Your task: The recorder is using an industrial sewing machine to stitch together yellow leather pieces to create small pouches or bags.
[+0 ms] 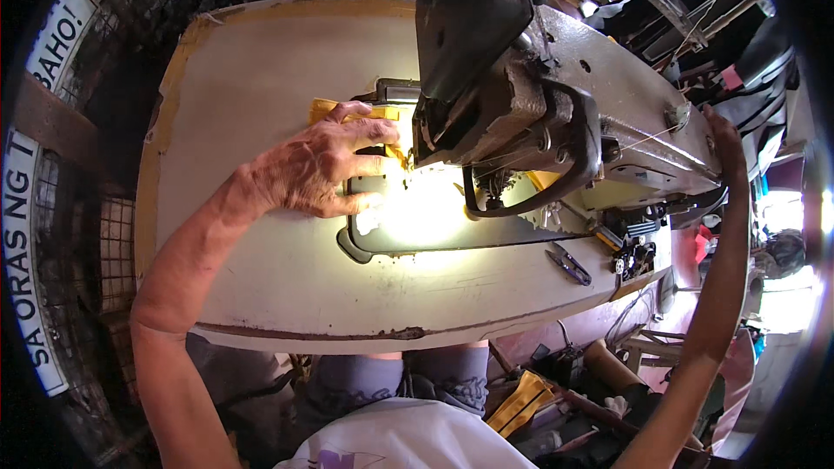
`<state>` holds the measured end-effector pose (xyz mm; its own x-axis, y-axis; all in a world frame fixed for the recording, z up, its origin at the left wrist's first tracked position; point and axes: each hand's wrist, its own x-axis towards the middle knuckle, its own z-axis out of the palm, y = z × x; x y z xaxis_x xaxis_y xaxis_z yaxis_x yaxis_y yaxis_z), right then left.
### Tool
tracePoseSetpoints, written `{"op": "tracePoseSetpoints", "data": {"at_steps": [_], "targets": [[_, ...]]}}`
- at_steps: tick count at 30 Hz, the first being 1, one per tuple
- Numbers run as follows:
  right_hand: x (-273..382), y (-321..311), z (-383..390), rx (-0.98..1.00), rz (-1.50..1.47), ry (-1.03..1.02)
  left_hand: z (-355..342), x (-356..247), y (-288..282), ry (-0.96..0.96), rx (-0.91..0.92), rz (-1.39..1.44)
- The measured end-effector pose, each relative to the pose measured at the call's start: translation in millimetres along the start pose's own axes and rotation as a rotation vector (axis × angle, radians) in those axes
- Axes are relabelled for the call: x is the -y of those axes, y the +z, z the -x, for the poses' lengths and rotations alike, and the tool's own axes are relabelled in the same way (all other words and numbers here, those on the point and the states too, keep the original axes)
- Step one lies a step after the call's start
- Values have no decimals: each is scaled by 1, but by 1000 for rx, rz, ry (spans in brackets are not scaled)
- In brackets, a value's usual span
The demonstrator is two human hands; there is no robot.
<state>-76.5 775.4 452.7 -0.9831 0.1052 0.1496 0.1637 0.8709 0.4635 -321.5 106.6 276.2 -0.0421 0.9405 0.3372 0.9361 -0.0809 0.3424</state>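
My left hand lies on the sewing bed, fingers spread and bent, pressing on yellow material beside the needle area. A bright work light washes out much of that spot. The dark metal sewing machine fills the upper right of the table. At its far right end, my right hand has its fingers curled round the handwheel, which is mostly hidden.
The pale tabletop has a worn front edge. Thread snips and small parts sit at its right. Wire mesh with signs runs along the left. Yellow material and clutter lie below right.
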Motion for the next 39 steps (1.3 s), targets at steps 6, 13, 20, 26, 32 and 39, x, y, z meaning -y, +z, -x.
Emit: {"op": "tracePoseSetpoints", "data": {"at_steps": [6,13,20,26,32,39], "targets": [[4,-3,27,-355,101,-379,2,-1,-2,12,-35,-27],[53,149,210,-708,-97,634,-6,0,1,36,-40,-10],[28,14,106,-476,-289,509,5,-1,1,-24,24,-93],[14,-12,17,-125,-908,835,-1,-5,0,-5,-4,-70],[59,20,67,-410,-937,519,3,-5,0,-43,6,-73],[148,76,110,-846,-259,467,3,-21,0,-38,-42,-177]]}}
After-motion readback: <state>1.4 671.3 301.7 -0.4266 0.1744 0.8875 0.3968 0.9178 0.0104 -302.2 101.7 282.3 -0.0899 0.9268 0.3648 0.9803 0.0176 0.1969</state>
